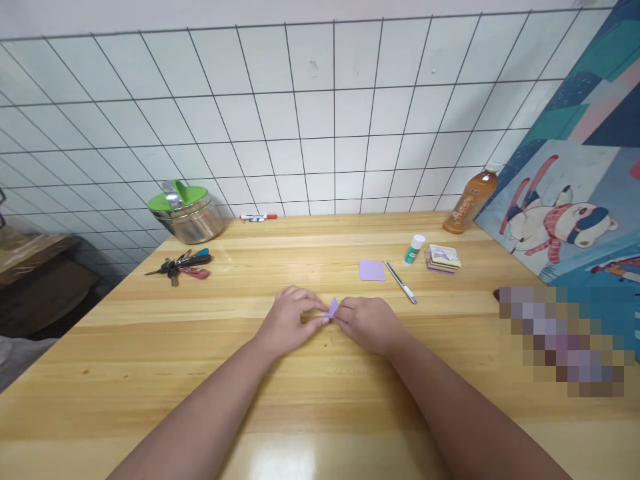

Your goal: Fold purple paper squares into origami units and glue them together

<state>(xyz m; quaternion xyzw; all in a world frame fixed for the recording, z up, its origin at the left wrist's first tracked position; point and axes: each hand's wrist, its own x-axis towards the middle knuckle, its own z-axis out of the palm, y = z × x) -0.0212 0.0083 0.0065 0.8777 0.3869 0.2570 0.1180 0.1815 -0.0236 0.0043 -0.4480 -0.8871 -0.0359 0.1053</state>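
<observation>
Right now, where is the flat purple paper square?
In the head view, the flat purple paper square lies on the table just right of centre, beyond the right hand and immediately left of the utility knife.

Wooden table (pixel 150 347) with purple square (pixel 373 271), cutter (pixel 401 283), glue stick (pixel 414 252).

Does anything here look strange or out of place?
Yes: at right, a blocky, pixelated patch covers part of the view, so what's beneath can't be told. I see no spill or damage; the left hand and right hand hold a small purple paper.
</observation>
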